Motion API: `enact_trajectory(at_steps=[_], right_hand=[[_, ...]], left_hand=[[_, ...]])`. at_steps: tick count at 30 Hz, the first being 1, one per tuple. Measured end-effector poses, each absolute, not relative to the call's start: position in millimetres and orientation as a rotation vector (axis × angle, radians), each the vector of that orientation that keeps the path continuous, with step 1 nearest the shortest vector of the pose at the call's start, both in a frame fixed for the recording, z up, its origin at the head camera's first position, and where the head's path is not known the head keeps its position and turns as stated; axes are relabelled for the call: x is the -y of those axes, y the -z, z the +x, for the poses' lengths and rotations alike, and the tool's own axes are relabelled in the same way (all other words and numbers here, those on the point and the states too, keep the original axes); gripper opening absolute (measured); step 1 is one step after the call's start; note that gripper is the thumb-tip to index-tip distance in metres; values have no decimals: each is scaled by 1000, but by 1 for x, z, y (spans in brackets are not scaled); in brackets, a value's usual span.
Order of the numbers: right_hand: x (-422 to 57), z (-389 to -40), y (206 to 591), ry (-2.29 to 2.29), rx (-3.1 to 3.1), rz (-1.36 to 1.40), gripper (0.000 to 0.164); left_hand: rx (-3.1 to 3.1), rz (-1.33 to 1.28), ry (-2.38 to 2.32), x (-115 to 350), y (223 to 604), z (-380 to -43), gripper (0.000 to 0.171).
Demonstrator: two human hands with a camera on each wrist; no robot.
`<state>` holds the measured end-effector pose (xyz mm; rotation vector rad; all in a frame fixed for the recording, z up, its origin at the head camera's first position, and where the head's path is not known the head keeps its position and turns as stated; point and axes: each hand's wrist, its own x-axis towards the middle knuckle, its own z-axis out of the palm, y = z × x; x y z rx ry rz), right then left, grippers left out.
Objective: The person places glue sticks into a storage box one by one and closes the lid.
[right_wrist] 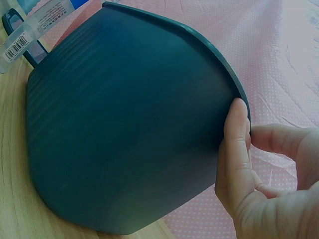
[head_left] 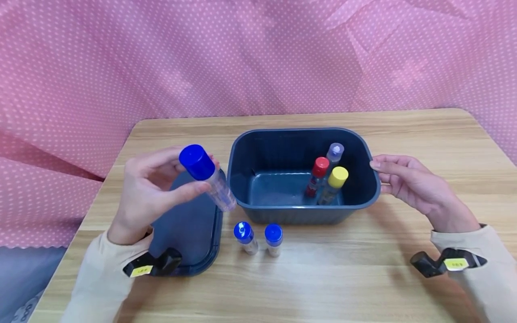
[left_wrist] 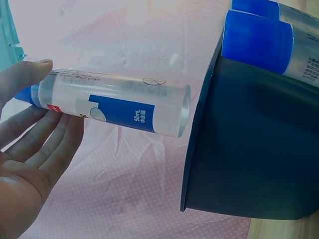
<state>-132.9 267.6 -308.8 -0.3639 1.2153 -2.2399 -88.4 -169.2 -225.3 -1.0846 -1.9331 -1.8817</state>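
Note:
Between thumb and fingers, my left hand (head_left: 151, 179) holds a clear bottle with a blue cap (head_left: 198, 162), tilted, its base close to the left rim of a dark blue bin (head_left: 291, 215). In the left wrist view the bottle (left_wrist: 124, 107) shows a blue label marked 50mL. My right hand (head_left: 412, 184) pinches the bin's right rim, thumb on one side and fingers on the other, as the right wrist view of the bin (right_wrist: 134, 114) also shows. Inside the bin stand a red-capped bottle (head_left: 320, 168), a yellow-capped bottle (head_left: 337, 178) and a bottle with a pale clear cap (head_left: 335, 151).
Two blue-capped bottles (head_left: 243, 232) stand upright on the wooden table (head_left: 323, 278) before the bin. A dark blue lid (head_left: 186, 233) lies at the left, partly under my left hand. Pink dotted cloth (head_left: 258, 58) hangs behind the table.

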Motion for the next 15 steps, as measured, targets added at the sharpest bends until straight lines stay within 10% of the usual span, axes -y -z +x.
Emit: enact_trajectory(at_steps=[15], right_hand=[[-266, -133, 307, 2241, -1233, -352, 35]], left_hand=[[1996, -1131, 1873, 156, 223, -103, 35]])
